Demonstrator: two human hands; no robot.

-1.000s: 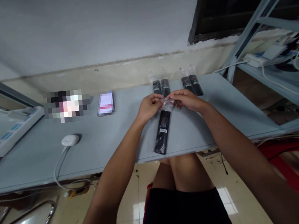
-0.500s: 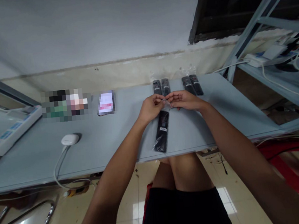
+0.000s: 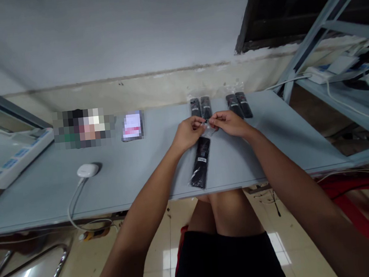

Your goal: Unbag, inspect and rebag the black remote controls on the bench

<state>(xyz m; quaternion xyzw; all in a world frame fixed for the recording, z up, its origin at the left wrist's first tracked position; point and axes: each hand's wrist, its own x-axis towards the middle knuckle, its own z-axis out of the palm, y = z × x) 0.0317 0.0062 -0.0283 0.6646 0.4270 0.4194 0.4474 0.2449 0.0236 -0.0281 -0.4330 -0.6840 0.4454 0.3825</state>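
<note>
A black remote control in a clear plastic bag (image 3: 201,161) lies lengthwise on the grey table (image 3: 136,178), its near end at the front edge. My left hand (image 3: 188,132) and my right hand (image 3: 230,123) both pinch the bag's open far end, fingertips nearly touching. Just behind my hands lie two pairs of bagged black remotes, one pair (image 3: 200,107) at the centre and another pair (image 3: 239,104) to its right.
A white round device (image 3: 87,170) with a cable sits on the left of the table. A blurred patch (image 3: 83,127) and a small blurred card (image 3: 133,126) lie at the back. A metal shelf frame with cables (image 3: 343,64) stands to the right. My knees are below the table edge.
My hands have stayed at the bag's far end, moving closer together and working the plastic. The bagged remote has barely shifted. The camera has drifted slightly.
</note>
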